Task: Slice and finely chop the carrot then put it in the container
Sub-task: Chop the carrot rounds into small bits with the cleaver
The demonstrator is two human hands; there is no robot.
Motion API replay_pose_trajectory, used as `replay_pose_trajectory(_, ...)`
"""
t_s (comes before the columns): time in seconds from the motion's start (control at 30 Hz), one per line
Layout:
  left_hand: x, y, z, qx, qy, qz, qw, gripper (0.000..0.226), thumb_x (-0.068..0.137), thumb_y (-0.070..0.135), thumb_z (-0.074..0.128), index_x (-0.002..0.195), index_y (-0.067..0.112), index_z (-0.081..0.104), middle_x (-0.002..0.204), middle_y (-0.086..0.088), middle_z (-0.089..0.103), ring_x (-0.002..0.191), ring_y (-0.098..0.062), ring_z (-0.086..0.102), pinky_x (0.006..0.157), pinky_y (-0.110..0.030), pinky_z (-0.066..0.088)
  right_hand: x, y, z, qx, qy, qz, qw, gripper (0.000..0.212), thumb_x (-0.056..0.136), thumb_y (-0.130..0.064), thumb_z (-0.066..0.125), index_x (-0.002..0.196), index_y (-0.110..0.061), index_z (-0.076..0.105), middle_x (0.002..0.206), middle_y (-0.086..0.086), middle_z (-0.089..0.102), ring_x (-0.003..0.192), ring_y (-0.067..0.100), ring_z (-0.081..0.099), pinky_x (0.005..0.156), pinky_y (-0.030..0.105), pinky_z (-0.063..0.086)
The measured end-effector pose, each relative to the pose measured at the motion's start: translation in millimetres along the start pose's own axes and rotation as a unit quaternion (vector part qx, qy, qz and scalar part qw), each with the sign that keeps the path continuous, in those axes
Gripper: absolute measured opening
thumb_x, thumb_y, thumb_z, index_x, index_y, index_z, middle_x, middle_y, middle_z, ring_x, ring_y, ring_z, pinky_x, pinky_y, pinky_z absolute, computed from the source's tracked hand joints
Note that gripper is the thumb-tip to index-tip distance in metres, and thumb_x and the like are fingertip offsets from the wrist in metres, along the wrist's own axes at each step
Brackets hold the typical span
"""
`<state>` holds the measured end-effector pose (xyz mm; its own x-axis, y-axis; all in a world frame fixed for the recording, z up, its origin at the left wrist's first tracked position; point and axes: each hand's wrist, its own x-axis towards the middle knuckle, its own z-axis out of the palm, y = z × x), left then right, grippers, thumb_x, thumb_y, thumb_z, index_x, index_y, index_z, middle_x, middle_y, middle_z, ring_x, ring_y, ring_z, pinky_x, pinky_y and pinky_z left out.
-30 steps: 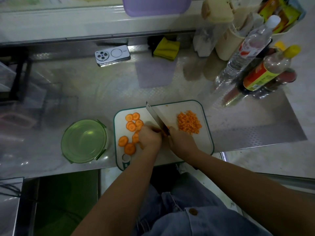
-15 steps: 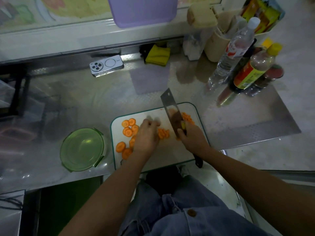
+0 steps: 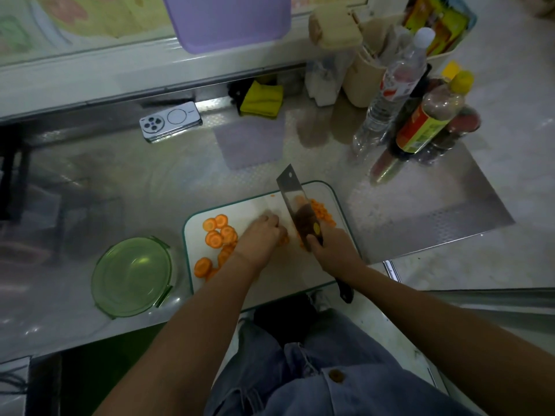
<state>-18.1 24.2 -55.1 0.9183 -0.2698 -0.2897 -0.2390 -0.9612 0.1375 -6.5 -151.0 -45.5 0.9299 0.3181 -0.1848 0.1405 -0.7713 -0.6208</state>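
Note:
A white cutting board (image 3: 300,274) with a green rim lies on the steel counter. Several round carrot slices (image 3: 214,234) lie on its left part, and a heap of finely chopped carrot (image 3: 322,213) sits at its far right. My right hand (image 3: 333,250) grips the cleaver (image 3: 292,199), whose blade is tilted up over the board's middle. My left hand (image 3: 261,238) rests curled on the board, holding a few carrot pieces (image 3: 283,241) under its fingertips just left of the blade. The green round container (image 3: 132,276) stands left of the board.
A phone (image 3: 169,121) lies at the back left and a yellow cloth (image 3: 262,99) at the back middle. Bottles (image 3: 426,121) and a beige holder (image 3: 369,76) crowd the back right. A purple tub (image 3: 228,19) sits on the ledge. The counter's front edge runs just below the board.
The cleaver went from lying low across the board to lifted and tilted up over its middle. My left hand shifted right and gathered carrot pieces beside the blade.

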Motion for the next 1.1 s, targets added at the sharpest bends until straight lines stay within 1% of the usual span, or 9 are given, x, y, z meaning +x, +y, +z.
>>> replay_pose_trajectory(0.13, -4, -2, 2, -0.044, 0.025, -0.060, 0.997, 0.028, 0.094, 0.017, 0.048, 0.120, 0.012, 0.059, 0.121, -0.011, 0.051, 0.112, -0.028, 0.050, 0.091, -0.032, 0.039, 2, -3, 7, -0.021, -0.025, -0.013, 0.999, 0.025, 0.094, -0.022, 0.052, 0.109, -0.003, 0.055, 0.094, 0.018, 0.064, 0.086, 0.035, 0.059, 0.070, 0.038, 0.046)
replay_pose_trajectory(0.27, -13, 2, 6, -0.096, 0.055, -0.143, 0.984, 0.028, 0.095, 0.023, 0.048, 0.117, 0.012, 0.060, 0.116, -0.013, 0.054, 0.103, -0.029, 0.055, 0.083, -0.034, 0.042, 3, -7, 13, -0.069, -0.055, -0.029, 0.996, 0.025, 0.095, -0.024, 0.049, 0.110, -0.005, 0.054, 0.093, 0.017, 0.063, 0.086, 0.035, 0.059, 0.064, 0.034, 0.039)
replay_pose_trajectory(0.37, -17, 7, 12, -0.112, 0.066, -0.175, 0.976, 0.032, 0.094, 0.027, 0.049, 0.120, 0.012, 0.059, 0.117, -0.012, 0.054, 0.103, -0.029, 0.056, 0.084, -0.036, 0.043, 2, -7, 17, -0.104, -0.075, -0.031, 0.991, 0.025, 0.096, -0.026, 0.047, 0.110, -0.006, 0.053, 0.096, 0.017, 0.063, 0.088, 0.036, 0.059, 0.066, 0.036, 0.040)
replay_pose_trajectory(0.5, -21, 4, 15, -0.139, 0.074, -0.184, 0.970, 0.048, 0.091, 0.028, 0.055, 0.135, 0.012, 0.045, 0.128, -0.013, 0.047, 0.110, -0.031, 0.053, 0.088, -0.036, 0.042, 3, -8, 14, -0.114, -0.070, -0.039, 0.990, 0.025, 0.096, -0.026, 0.047, 0.109, -0.007, 0.054, 0.097, 0.017, 0.063, 0.089, 0.036, 0.059, 0.064, 0.034, 0.037)
replay_pose_trajectory(0.57, -24, 1, 17, -0.150, 0.084, -0.183, 0.968, 0.055, 0.089, 0.029, 0.058, 0.140, 0.014, 0.041, 0.131, -0.012, 0.045, 0.112, -0.030, 0.052, 0.087, -0.036, 0.044, 5, -9, 11, -0.111, -0.054, -0.049, 0.991, 0.025, 0.096, -0.026, 0.048, 0.109, -0.006, 0.054, 0.095, 0.018, 0.063, 0.087, 0.037, 0.059, 0.063, 0.033, 0.035)
replay_pose_trajectory(0.7, -28, 1, 18, -0.151, 0.125, -0.168, 0.966, 0.041, 0.089, 0.031, 0.060, 0.127, 0.017, 0.055, 0.120, -0.008, 0.050, 0.106, -0.026, 0.054, 0.077, -0.035, 0.046, 4, -13, 8, -0.104, -0.044, -0.059, 0.992, 0.025, 0.096, -0.025, 0.048, 0.109, -0.005, 0.055, 0.092, 0.018, 0.064, 0.083, 0.036, 0.059, 0.062, 0.033, 0.036)
replay_pose_trajectory(0.87, -24, 5, 19, -0.127, 0.110, -0.179, 0.969, 0.027, 0.091, 0.029, 0.053, 0.112, 0.017, 0.064, 0.114, -0.007, 0.052, 0.107, -0.024, 0.049, 0.077, -0.034, 0.044, -5, -16, 7, -0.097, -0.063, -0.065, 0.991, 0.022, 0.095, -0.025, 0.048, 0.106, -0.008, 0.055, 0.087, 0.014, 0.064, 0.077, 0.032, 0.060, 0.062, 0.036, 0.045)
replay_pose_trajectory(0.97, -22, 4, 19, -0.123, 0.094, -0.190, 0.970, 0.027, 0.092, 0.027, 0.052, 0.114, 0.016, 0.063, 0.118, -0.008, 0.051, 0.111, -0.025, 0.048, 0.081, -0.034, 0.043, -6, -20, 8, -0.110, -0.075, -0.067, 0.989, 0.021, 0.095, -0.023, 0.047, 0.109, -0.008, 0.054, 0.090, 0.013, 0.063, 0.079, 0.032, 0.059, 0.061, 0.033, 0.040)
replay_pose_trajectory(1.1, -20, 5, 19, -0.107, 0.075, -0.196, 0.972, 0.034, 0.093, 0.024, 0.049, 0.126, 0.014, 0.054, 0.130, -0.010, 0.045, 0.118, -0.026, 0.044, 0.087, -0.033, 0.041, -3, -21, 14, -0.132, -0.086, -0.071, 0.985, 0.021, 0.096, -0.024, 0.045, 0.109, -0.009, 0.052, 0.092, 0.014, 0.063, 0.081, 0.032, 0.059, 0.061, 0.031, 0.036)
